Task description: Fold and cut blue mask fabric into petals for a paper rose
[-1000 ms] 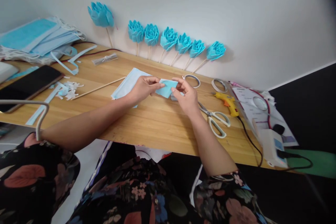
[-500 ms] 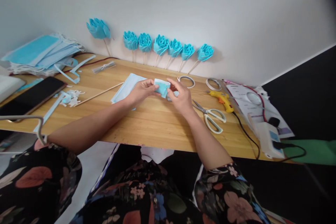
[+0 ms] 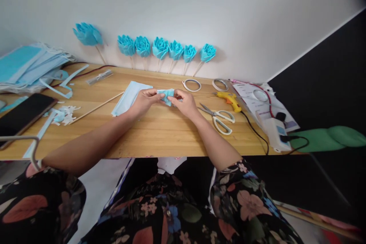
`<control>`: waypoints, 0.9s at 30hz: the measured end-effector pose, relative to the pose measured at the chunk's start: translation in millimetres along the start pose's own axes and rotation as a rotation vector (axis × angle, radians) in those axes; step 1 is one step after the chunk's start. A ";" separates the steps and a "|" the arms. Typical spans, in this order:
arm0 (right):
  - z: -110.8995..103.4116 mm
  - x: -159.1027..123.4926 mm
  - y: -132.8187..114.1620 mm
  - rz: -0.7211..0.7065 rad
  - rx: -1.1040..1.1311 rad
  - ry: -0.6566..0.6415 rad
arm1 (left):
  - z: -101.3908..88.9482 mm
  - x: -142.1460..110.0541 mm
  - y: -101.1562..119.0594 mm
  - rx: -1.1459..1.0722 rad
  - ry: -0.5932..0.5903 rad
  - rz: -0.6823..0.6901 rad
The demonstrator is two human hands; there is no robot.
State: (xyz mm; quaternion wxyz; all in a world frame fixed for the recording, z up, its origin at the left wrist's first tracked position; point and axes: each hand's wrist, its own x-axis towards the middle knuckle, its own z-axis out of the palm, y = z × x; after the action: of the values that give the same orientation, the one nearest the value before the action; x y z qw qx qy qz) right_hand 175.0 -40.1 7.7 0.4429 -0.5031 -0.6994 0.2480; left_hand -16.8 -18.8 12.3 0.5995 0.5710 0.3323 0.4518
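Between my two hands, just above the wooden table [image 3: 160, 133], is a small blue-and-white piece of face mask fabric [image 3: 166, 97]. My left hand [image 3: 147, 101] pinches its left side with thumb and fingers. At its right side, my right hand [image 3: 184, 103] grips the edge the same way. Beside my left hand lies a pale blue face mask [image 3: 130, 97], partly covered by that hand. Scissors [image 3: 219, 116] with white handles rest with blades partly spread, right of my right hand. A thin wooden stick [image 3: 97, 107] lies to the left.
Several blue fabric flowers [image 3: 160, 48] on sticks lean against the wall. A mask stack [image 3: 25, 65], a phone [image 3: 27, 118] and scraps [image 3: 64, 115] lie left. Tape rolls [image 3: 191, 85], a yellow glue gun [image 3: 228, 100] with its cord and a white power strip [image 3: 276, 133] are right.
The view has turned slightly right, so the table's things sit further left. My right hand's fingers have closed in on the fabric piece, which now looks lower and more folded.
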 end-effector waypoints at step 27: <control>-7.1 2.3 6.2 -0.023 0.020 0.128 | 65.6 -171.9 3.3 0.329 -0.567 -0.119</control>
State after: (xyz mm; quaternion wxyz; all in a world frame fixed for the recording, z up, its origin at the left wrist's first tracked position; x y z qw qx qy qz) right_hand 183.9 -36.3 7.1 0.4945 -0.5054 -0.6731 0.2169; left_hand -21.1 -202.6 3.7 0.5931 0.7428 0.2536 0.1796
